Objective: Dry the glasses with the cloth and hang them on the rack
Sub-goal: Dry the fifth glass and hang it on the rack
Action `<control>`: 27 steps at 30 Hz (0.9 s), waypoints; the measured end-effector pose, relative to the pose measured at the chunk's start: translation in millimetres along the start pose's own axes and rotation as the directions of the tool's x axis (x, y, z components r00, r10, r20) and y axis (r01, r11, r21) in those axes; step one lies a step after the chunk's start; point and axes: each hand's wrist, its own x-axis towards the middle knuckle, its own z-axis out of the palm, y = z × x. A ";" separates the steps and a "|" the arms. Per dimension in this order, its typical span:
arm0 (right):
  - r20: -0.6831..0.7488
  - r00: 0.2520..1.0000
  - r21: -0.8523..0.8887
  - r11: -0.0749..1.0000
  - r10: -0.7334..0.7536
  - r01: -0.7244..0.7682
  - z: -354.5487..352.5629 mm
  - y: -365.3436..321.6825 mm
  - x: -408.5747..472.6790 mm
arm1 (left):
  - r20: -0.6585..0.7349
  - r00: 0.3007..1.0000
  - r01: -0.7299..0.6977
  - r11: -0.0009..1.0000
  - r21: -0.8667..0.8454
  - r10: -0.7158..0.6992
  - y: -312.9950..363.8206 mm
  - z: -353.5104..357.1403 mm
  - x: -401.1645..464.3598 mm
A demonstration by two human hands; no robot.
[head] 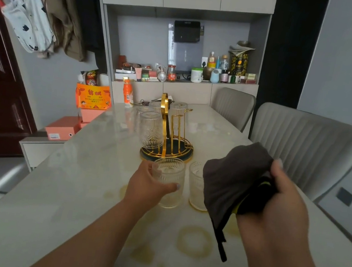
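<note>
Two ribbed clear glasses stand upright on the pale table in front of the rack. My left hand is wrapped around the left glass. The right glass stands free beside it, partly hidden by a dark grey cloth with a yellow edge. My right hand grips that cloth above the table. The gold wire rack on a dark round base holds several glasses upside down, the nearest one on its left side. Two pegs at its front right are bare.
Yellowish ring stains mark the table in front of me. An orange bottle stands at the table's far end. Two grey chairs line the right side. Orange boxes sit on a low cabinet at the left.
</note>
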 end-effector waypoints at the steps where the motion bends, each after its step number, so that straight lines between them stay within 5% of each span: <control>1: -0.006 1.000 -0.020 1.000 -0.003 0.003 -1.8 4.4 -0.1 | -0.020 1.000 0.010 0.999 -0.046 -0.011 2.3 -2.6 -1.9; 7: 0.034 0.996 -0.353 0.931 -0.088 0.094 -1.8 38.3 -1.3 | 0.051 0.998 0.066 0.898 -0.434 -0.048 24.3 -25.2 -18.9; 10: 0.246 0.946 -0.689 0.649 -0.210 0.322 4.3 65.0 -13.9 | 0.102 0.995 0.056 0.821 -0.567 0.002 34.8 -29.9 -38.4; 12: 0.489 0.848 -0.741 0.415 -0.205 0.528 7.6 80.6 -21.2 | 0.091 0.994 0.004 0.832 -0.555 0.056 38.0 -32.6 -51.9; 14: 0.597 0.781 -0.726 0.291 -0.181 0.623 10.1 89.7 -17.7 | 0.109 0.991 -0.002 0.823 -0.569 0.078 36.8 -33.8 -60.4; 16: 0.574 0.806 -0.738 0.334 -0.144 0.586 14.1 86.6 -8.8 | 0.167 0.979 0.014 0.773 -0.635 0.120 34.4 -33.0 -66.2; 19: 0.465 0.884 -0.685 0.614 -0.046 0.392 14.5 78.2 2.0 | 0.150 0.984 0.058 0.625 -0.779 0.095 39.5 -36.1 -74.0; 21: 0.423 0.906 -0.673 0.677 0.022 0.297 11.6 79.7 0.3 | 0.105 0.992 0.047 0.589 -0.807 0.066 42.6 -39.5 -74.0; 27: 0.585 0.808 -0.760 0.296 -0.078 0.579 17.1 95.7 -20.7 | 0.013 0.996 -0.053 0.738 -0.673 0.083 43.6 -47.1 -71.9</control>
